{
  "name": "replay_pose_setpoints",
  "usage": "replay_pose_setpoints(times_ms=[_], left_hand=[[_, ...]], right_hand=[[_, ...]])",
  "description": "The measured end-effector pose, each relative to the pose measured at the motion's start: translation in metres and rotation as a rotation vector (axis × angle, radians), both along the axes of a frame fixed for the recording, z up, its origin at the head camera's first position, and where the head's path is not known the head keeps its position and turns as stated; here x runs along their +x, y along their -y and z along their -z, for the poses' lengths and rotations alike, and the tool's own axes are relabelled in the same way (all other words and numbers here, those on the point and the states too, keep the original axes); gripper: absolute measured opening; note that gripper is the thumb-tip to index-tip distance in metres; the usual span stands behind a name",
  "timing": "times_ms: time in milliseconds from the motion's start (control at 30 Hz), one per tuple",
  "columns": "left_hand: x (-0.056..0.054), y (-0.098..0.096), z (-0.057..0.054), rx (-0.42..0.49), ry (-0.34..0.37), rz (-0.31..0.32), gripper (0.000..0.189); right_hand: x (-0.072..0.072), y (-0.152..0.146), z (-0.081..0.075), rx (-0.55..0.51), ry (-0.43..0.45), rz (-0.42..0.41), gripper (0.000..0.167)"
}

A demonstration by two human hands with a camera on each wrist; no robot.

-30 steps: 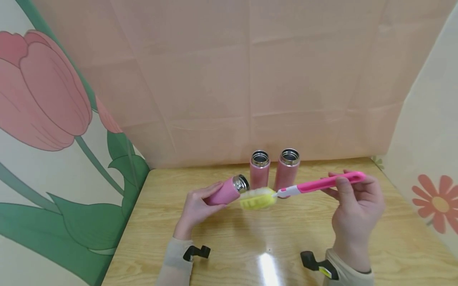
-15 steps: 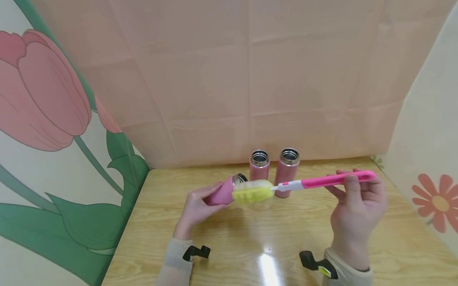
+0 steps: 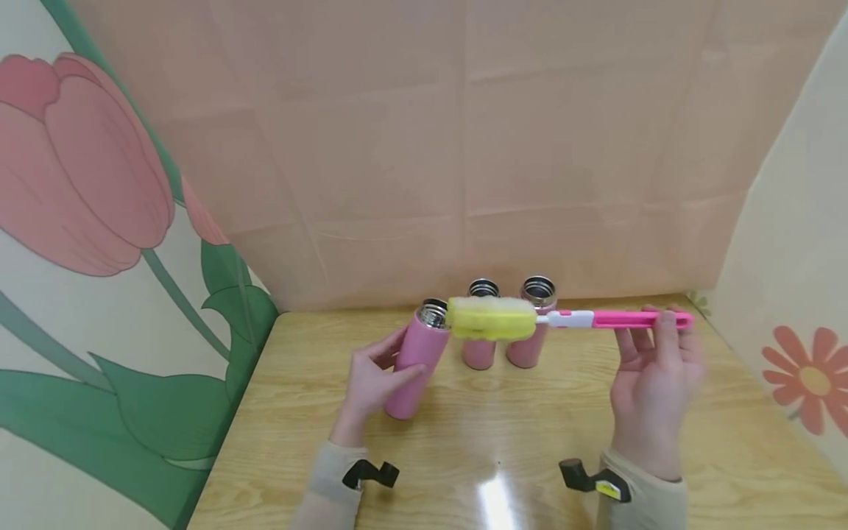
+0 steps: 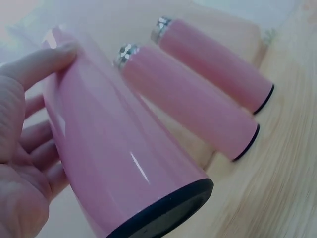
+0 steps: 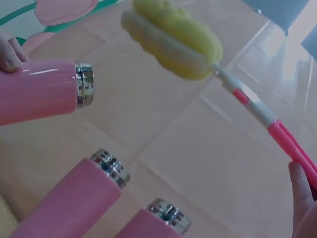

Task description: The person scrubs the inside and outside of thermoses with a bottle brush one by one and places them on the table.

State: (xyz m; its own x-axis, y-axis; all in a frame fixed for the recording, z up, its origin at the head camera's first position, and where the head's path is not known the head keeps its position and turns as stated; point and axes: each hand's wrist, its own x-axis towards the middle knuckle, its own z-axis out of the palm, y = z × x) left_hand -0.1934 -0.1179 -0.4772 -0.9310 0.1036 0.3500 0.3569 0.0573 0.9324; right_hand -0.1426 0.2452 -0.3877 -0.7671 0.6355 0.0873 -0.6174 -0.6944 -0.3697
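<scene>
In the head view my left hand [image 3: 374, 379] grips a pink thermos bottle [image 3: 419, 361], its open metal mouth tilted up and to the right. The left wrist view shows this bottle's black base [image 4: 168, 210], lifted off the table. My right hand [image 3: 652, 375] holds a bottle brush by its pink handle [image 3: 626, 319]. The brush's yellow and white sponge head [image 3: 492, 321] points left, level with the bottle's mouth. In the right wrist view the sponge [image 5: 173, 39] is outside the bottle, apart from its metal rim [image 5: 85, 84].
Two more lidless pink bottles, a left one [image 3: 478, 355] and a right one [image 3: 525, 352], stand upright behind the brush. The wooden table [image 3: 318, 346] meets a pinkish cloth backdrop [image 3: 371, 184] at the back. A tulip-patterned wall [image 3: 99, 162] borders the left side.
The left hand has turned its bottle more upright. The right hand has raised the brush, which now lies nearly level, its sponge higher and in front of the standing bottles.
</scene>
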Motion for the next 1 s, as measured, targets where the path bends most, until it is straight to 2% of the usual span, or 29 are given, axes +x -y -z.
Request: replay_pose_setpoints(times_ms=[133,300,400,600,767,900,1000], left_hand=[[-0.001,-0.007,0.000,0.105,0.104,-0.025,0.067],[-0.001,-0.014,0.000,0.209,0.164,-0.035,0.070],[0.000,-0.016,-0.001,0.244,0.176,-0.014,0.071],[0.002,-0.022,-0.003,0.237,0.206,-0.020,0.070],[0.003,-0.026,-0.001,0.233,0.199,-0.022,0.069],[0.004,-0.028,0.000,0.224,0.162,-0.018,0.069],[0.006,-0.029,-0.001,0.230,0.139,-0.016,0.070]], right_hand=[[-0.008,-0.010,0.009,-0.074,0.077,-0.082,0.025],[-0.019,-0.018,0.020,-0.055,0.160,-0.175,0.015],[-0.024,-0.019,0.027,-0.032,0.175,-0.237,0.011],[-0.029,-0.017,0.033,0.008,0.222,-0.306,0.021],[-0.034,-0.015,0.036,0.005,0.231,-0.322,0.013],[-0.036,-0.014,0.040,0.009,0.226,-0.316,0.007],[-0.036,-0.014,0.042,0.005,0.223,-0.314,0.009]])
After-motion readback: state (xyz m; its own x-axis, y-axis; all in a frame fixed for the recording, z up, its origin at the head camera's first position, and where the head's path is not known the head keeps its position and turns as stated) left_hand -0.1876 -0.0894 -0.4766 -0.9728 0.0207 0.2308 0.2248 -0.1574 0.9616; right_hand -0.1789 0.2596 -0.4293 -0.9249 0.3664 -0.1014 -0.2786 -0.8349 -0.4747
